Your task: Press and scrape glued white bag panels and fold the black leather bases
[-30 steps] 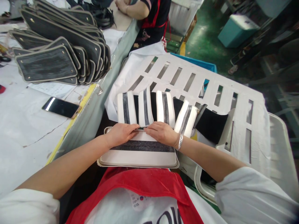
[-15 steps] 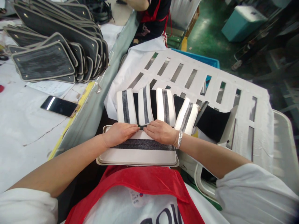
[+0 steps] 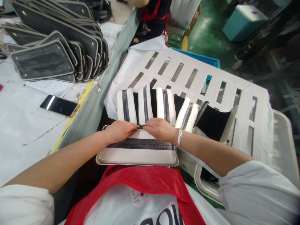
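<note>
A flat white bag panel (image 3: 138, 154) with a dark grey stripe lies across my lap. My left hand (image 3: 119, 131) and my right hand (image 3: 161, 129) rest side by side on its far edge, fingers curled and pressed down at the rim where the fingertips meet. My right wrist wears a silver bracelet. Just beyond my hands, several upright white pieces with dark stripes (image 3: 145, 104) stand in a row against black material (image 3: 212, 122).
A white slotted rack (image 3: 187, 78) spreads ahead and to the right. On the white table at left lie a stack of dark grey panels (image 3: 53, 47) and a phone (image 3: 58, 106). Another person in black with a red apron (image 3: 154, 15) stands at the top.
My hands have stayed on the panel's far edge, drawing slightly closer together. The view has shifted a little.
</note>
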`<action>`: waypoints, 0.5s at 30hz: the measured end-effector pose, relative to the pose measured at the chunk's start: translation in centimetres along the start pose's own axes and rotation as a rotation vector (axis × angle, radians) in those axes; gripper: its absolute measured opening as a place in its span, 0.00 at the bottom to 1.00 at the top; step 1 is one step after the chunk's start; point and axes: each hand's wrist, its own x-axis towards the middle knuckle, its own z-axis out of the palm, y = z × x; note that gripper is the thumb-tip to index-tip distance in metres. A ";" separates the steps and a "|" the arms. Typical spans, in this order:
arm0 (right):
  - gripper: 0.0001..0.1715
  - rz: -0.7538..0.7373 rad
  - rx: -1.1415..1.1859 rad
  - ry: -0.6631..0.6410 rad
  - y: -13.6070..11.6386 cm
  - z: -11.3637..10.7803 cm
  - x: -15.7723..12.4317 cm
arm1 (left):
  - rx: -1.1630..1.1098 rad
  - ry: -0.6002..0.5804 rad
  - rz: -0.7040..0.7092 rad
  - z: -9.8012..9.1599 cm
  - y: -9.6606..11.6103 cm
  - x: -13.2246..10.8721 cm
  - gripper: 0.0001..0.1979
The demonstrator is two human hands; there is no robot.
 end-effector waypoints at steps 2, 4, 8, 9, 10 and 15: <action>0.15 0.082 0.100 0.034 0.4 0.2 0.1 | -0.039 -0.045 -0.023 -0.6 -0.1 0.3 0.16; 0.16 0.122 0.185 0.075 0.7 0.4 0.1 | -0.085 -0.071 -0.023 -0.9 -0.3 0.5 0.17; 0.15 0.141 0.289 0.123 1.1 0.8 0.0 | -0.158 -0.072 -0.032 -1.0 -0.8 0.7 0.17; 0.15 0.142 0.296 0.125 1.2 0.8 0.0 | -0.159 -0.068 -0.041 -1.0 -0.8 0.7 0.17; 0.15 0.140 0.293 0.124 1.2 0.9 0.0 | -0.153 -0.065 -0.051 -1.0 -0.8 0.7 0.17; 0.15 0.079 0.141 0.099 0.9 0.8 -0.2 | -0.097 -0.055 -0.037 -1.0 -0.3 0.4 0.17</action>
